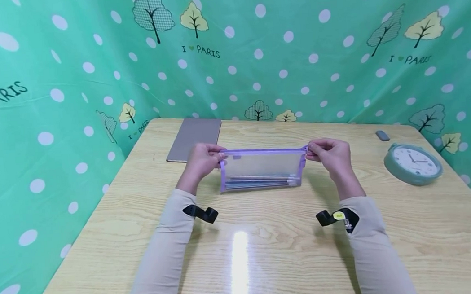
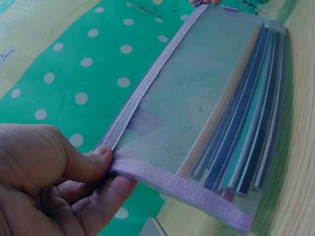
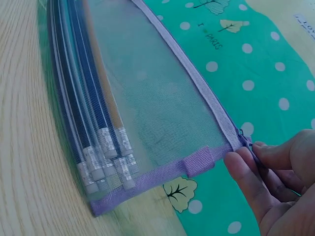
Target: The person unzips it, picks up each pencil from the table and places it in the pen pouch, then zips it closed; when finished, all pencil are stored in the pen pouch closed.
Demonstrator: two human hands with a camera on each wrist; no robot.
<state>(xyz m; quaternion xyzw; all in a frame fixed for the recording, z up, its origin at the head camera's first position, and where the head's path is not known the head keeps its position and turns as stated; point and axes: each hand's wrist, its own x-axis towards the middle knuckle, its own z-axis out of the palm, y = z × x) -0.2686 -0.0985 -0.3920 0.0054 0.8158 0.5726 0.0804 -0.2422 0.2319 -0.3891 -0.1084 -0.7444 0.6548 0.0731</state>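
Observation:
A see-through mesh pencil case (image 1: 261,163) with purple edging is stretched upright between both hands over the table. Several pencils (image 3: 98,123) lie along its bottom, their white erasers and metal ends toward the right side. My left hand (image 1: 205,160) pinches the top left corner between thumb and fingers. At the top right corner my right hand (image 1: 330,154) pinches the case by the zipper end, close to the zipper pull (image 3: 246,140). The zipper edge (image 2: 157,73) runs straight between the two hands.
A grey notebook (image 1: 196,138) lies at the back left of the wooden table (image 1: 283,261). On the right stand a green round clock (image 1: 414,163) and a small grey eraser-like block (image 1: 382,135). A green dotted curtain (image 1: 275,63) hangs behind and at the left.

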